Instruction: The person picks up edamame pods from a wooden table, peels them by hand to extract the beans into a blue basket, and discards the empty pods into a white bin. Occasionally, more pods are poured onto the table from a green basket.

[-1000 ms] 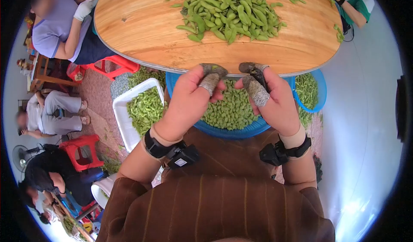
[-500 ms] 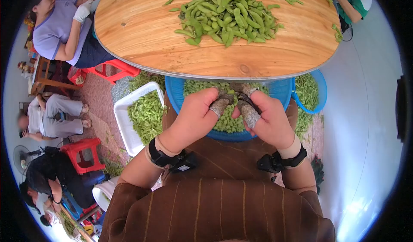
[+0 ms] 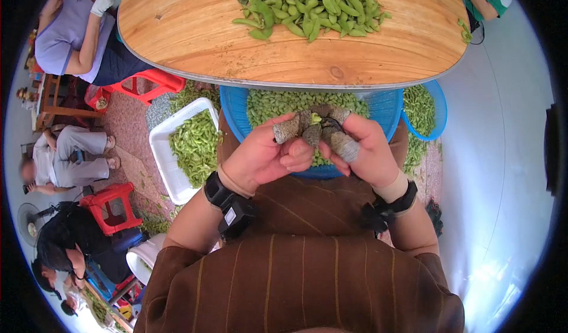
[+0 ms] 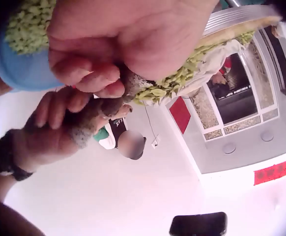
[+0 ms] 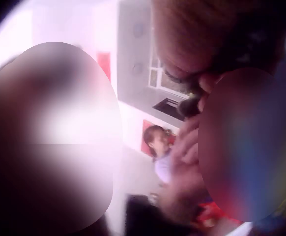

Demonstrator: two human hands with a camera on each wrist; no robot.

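Note:
Over a blue basin of shelled green beans, my two hands meet at the fingertips. The thumbs and forefingers wear grey, stained wraps. My left hand pinches a green bean pod, of which only a small bit shows between the wraps. From the other side, my right hand has its wrapped thumb and forefinger closed at the same pod. The left wrist view shows the curled bare fingers of the left hand. Blur covers most of the right wrist view.
A wooden table with a heap of pods stands just beyond the basin. A white crate of pods is at left, a smaller blue basket at right. Red stools and several people are further left.
The hands came back from the table edge to over the basin and closed together. Now the left hand is turned with its fingers showing, and a bit of green pod appears between the fingertips.

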